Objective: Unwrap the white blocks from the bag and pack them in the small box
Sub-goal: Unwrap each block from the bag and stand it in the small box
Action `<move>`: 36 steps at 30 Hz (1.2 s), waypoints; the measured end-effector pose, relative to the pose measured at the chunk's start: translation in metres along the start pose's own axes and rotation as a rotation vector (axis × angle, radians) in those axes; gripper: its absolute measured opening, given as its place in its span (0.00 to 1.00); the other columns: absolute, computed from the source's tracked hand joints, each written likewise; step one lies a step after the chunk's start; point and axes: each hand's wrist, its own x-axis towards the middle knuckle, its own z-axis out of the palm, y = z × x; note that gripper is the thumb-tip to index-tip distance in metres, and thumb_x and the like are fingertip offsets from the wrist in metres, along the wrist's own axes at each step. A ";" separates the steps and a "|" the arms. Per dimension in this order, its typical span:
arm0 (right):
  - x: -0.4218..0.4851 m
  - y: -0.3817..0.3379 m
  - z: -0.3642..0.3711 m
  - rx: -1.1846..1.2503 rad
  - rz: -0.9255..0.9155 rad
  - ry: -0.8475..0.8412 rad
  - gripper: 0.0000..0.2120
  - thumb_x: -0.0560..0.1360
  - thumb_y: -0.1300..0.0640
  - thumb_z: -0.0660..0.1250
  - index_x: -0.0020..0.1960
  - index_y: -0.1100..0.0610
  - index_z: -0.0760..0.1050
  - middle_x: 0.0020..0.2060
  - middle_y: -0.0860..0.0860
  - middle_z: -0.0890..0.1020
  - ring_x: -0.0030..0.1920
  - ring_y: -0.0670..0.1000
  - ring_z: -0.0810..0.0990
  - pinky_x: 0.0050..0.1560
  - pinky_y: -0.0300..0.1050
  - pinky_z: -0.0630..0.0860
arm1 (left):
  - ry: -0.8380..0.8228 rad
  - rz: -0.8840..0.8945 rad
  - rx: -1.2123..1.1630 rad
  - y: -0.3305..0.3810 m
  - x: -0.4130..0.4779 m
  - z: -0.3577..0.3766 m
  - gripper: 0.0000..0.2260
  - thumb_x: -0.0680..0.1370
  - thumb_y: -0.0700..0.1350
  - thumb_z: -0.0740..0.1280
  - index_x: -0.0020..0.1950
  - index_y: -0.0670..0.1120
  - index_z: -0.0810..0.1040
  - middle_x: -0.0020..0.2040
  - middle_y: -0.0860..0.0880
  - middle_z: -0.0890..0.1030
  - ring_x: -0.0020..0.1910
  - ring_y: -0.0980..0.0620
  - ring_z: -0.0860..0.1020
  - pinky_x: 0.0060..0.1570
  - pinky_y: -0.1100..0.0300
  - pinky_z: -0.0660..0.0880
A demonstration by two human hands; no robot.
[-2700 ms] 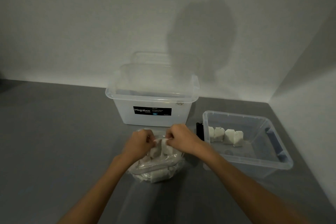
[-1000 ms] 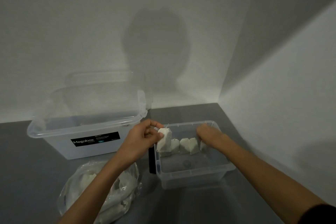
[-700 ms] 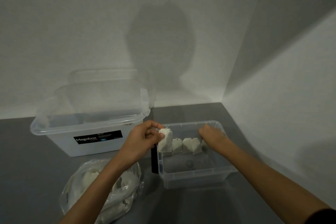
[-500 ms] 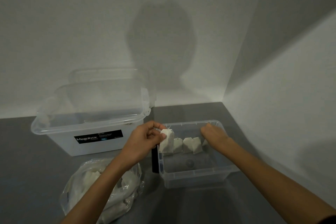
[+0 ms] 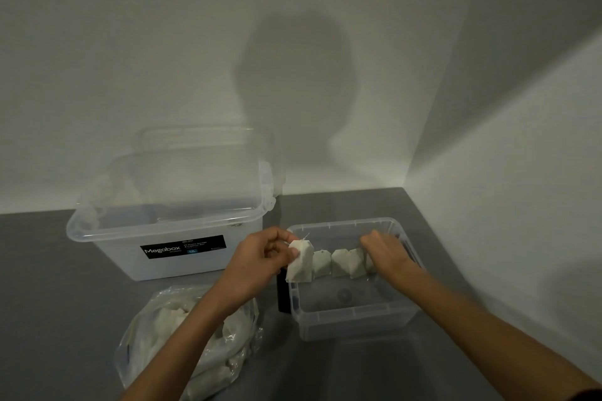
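Brand: "Megabox", in white letters at the left end of the black label [image 5: 183, 247] stuck on the front wall of the large clear box [image 5: 123, 262].
Volume: "12L", on a small blue patch at the lower middle of the same label.
Fine print: a few short white lines on the label to the right of the brand name, too small to read.
Rim mark: a small dark print [image 5: 236, 224] on the large clear box's front rim, above the label's right end; unreadable.
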 end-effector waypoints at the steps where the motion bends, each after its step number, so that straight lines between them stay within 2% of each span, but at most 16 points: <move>1: -0.001 0.001 -0.001 0.015 -0.002 -0.003 0.11 0.79 0.66 0.60 0.60 0.63 0.74 0.60 0.60 0.78 0.61 0.59 0.78 0.57 0.49 0.74 | -0.006 -0.001 -0.004 -0.001 0.000 0.001 0.04 0.76 0.41 0.69 0.50 0.46 0.80 0.41 0.46 0.84 0.42 0.47 0.82 0.40 0.64 0.78; 3: -0.004 0.003 -0.005 0.052 -0.006 0.009 0.07 0.78 0.65 0.61 0.54 0.62 0.75 0.59 0.59 0.78 0.60 0.58 0.78 0.55 0.47 0.74 | -0.018 -0.002 -0.011 -0.001 0.001 0.003 0.04 0.76 0.41 0.69 0.50 0.46 0.80 0.40 0.47 0.84 0.42 0.48 0.82 0.43 0.60 0.80; 4: -0.006 0.004 -0.008 0.089 -0.011 0.030 0.04 0.78 0.65 0.62 0.47 0.60 0.74 0.58 0.59 0.78 0.58 0.58 0.79 0.52 0.47 0.74 | -0.020 0.001 -0.013 -0.001 0.001 0.004 0.04 0.76 0.41 0.69 0.50 0.46 0.80 0.40 0.47 0.84 0.42 0.48 0.83 0.45 0.58 0.80; 6: -0.006 0.011 -0.012 0.168 0.002 0.102 0.12 0.77 0.66 0.61 0.36 0.57 0.66 0.51 0.59 0.79 0.54 0.57 0.79 0.44 0.45 0.70 | -0.021 0.005 -0.013 0.000 0.003 0.008 0.04 0.76 0.41 0.69 0.49 0.47 0.80 0.39 0.48 0.84 0.41 0.49 0.83 0.45 0.57 0.81; 9: -0.006 0.025 -0.021 0.245 0.010 0.157 0.16 0.75 0.70 0.59 0.33 0.58 0.60 0.35 0.53 0.68 0.41 0.54 0.73 0.32 0.41 0.61 | -0.048 0.008 -0.009 0.003 0.010 0.015 0.04 0.76 0.41 0.69 0.49 0.46 0.80 0.40 0.46 0.84 0.41 0.48 0.83 0.44 0.56 0.80; 10: -0.005 0.029 -0.023 0.268 0.001 0.175 0.14 0.74 0.71 0.59 0.33 0.59 0.61 0.34 0.53 0.67 0.38 0.53 0.70 0.31 0.42 0.61 | -0.064 0.009 -0.002 0.004 0.013 0.019 0.04 0.76 0.41 0.69 0.50 0.46 0.80 0.41 0.46 0.84 0.41 0.49 0.83 0.44 0.56 0.80; 12: -0.007 0.035 -0.028 0.305 -0.009 0.190 0.07 0.71 0.73 0.58 0.39 0.64 0.69 0.39 0.57 0.73 0.37 0.56 0.73 0.34 0.48 0.68 | -0.093 0.014 0.023 0.005 0.019 0.028 0.05 0.76 0.41 0.69 0.51 0.45 0.80 0.41 0.46 0.84 0.40 0.50 0.82 0.41 0.59 0.80; 14: -0.008 0.038 -0.024 0.354 -0.020 0.197 0.09 0.71 0.74 0.58 0.46 0.67 0.75 0.45 0.60 0.78 0.43 0.60 0.78 0.43 0.54 0.77 | -0.117 0.008 0.048 0.008 0.027 0.040 0.05 0.76 0.41 0.69 0.52 0.44 0.80 0.43 0.46 0.84 0.41 0.52 0.82 0.38 0.63 0.79; 16: -0.011 0.036 -0.022 0.413 -0.024 0.180 0.12 0.72 0.73 0.58 0.48 0.65 0.78 0.46 0.60 0.80 0.45 0.57 0.80 0.47 0.49 0.79 | -0.133 -0.013 0.065 0.009 0.034 0.052 0.06 0.76 0.40 0.68 0.52 0.42 0.79 0.44 0.43 0.83 0.41 0.49 0.81 0.38 0.62 0.79; 20: -0.021 0.027 -0.031 0.708 -0.026 0.125 0.10 0.78 0.63 0.62 0.47 0.65 0.82 0.41 0.59 0.84 0.39 0.53 0.82 0.39 0.37 0.77 | -0.187 -0.031 0.080 0.005 0.052 0.075 0.05 0.76 0.38 0.68 0.51 0.40 0.79 0.40 0.44 0.82 0.36 0.47 0.80 0.41 0.55 0.79; 23: -0.030 0.030 -0.035 1.028 0.006 0.021 0.14 0.79 0.55 0.62 0.46 0.65 0.80 0.39 0.61 0.84 0.39 0.58 0.84 0.32 0.37 0.78 | -0.207 -0.034 0.038 0.005 0.064 0.091 0.05 0.76 0.37 0.68 0.51 0.38 0.78 0.37 0.45 0.80 0.33 0.54 0.77 0.36 0.62 0.77; 26: -0.037 0.040 -0.033 1.015 -0.011 0.005 0.10 0.74 0.55 0.70 0.45 0.62 0.81 0.36 0.58 0.84 0.35 0.50 0.83 0.33 0.36 0.77 | -0.192 -0.026 -0.039 0.008 0.073 0.106 0.04 0.76 0.36 0.68 0.50 0.38 0.79 0.37 0.44 0.79 0.34 0.54 0.77 0.34 0.66 0.77; 28: -0.041 0.050 -0.033 0.966 0.027 0.088 0.06 0.72 0.57 0.73 0.41 0.60 0.81 0.30 0.53 0.82 0.27 0.40 0.78 0.30 0.30 0.72 | -0.205 -0.049 -0.130 0.009 0.077 0.114 0.05 0.76 0.36 0.68 0.51 0.38 0.78 0.38 0.45 0.80 0.35 0.55 0.78 0.35 0.66 0.77; 30: -0.044 0.061 -0.033 0.952 0.098 0.174 0.02 0.71 0.60 0.73 0.42 0.59 0.82 0.29 0.52 0.80 0.24 0.39 0.74 0.27 0.27 0.69 | -0.219 -0.065 -0.158 0.004 0.081 0.124 0.07 0.75 0.38 0.70 0.51 0.36 0.78 0.38 0.46 0.81 0.36 0.54 0.79 0.37 0.63 0.78; 33: -0.046 0.074 -0.029 1.009 0.151 0.232 0.04 0.72 0.62 0.72 0.46 0.60 0.83 0.27 0.51 0.80 0.21 0.37 0.74 0.27 0.27 0.71 | -0.292 0.060 0.188 -0.012 0.088 0.143 0.07 0.74 0.40 0.71 0.50 0.39 0.80 0.43 0.47 0.82 0.40 0.52 0.79 0.42 0.62 0.76; 36: -0.046 0.077 -0.022 1.020 0.176 0.266 0.06 0.72 0.61 0.72 0.49 0.60 0.83 0.25 0.47 0.79 0.23 0.38 0.75 0.26 0.25 0.70 | -0.483 0.130 0.569 -0.025 0.093 0.166 0.09 0.75 0.42 0.69 0.55 0.44 0.79 0.54 0.47 0.81 0.51 0.50 0.79 0.53 0.62 0.73</move>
